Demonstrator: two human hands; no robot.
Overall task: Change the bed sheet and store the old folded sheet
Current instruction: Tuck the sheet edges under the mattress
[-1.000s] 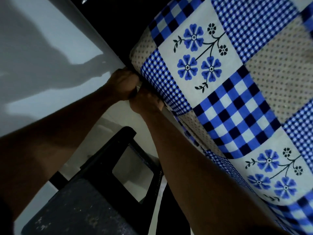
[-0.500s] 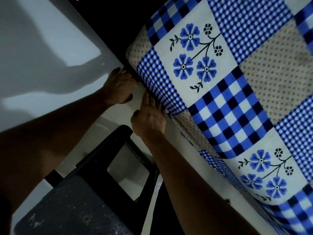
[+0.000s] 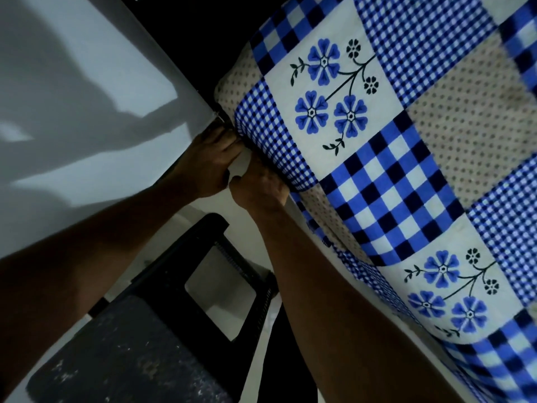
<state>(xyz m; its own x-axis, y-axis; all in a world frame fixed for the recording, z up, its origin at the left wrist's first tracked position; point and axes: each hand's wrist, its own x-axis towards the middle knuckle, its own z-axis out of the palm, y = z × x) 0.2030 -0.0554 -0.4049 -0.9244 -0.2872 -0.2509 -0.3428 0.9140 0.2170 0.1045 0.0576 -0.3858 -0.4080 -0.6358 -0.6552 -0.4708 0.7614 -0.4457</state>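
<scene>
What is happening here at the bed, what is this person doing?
A person seems to be tucking in the blue patchwork sheet at one corner. The left hand and the right hand are side by side at its edge, next to a white wall; how the fingers hold it cannot be seen. A dark stool stands below the arms.

Bed (image 3: 436,353) covered by blue checked floral sheet (image 3: 392,175), wrapped over corner; black stool (image 3: 139,344) stands on pale floor (image 3: 186,228).

Two hands near centre: left hand (image 3: 209,167), right hand (image 3: 259,186). One sheet (image 3: 406,175), 2 o'clock. One stool (image 3: 130,359), 7 o'clock.
</scene>
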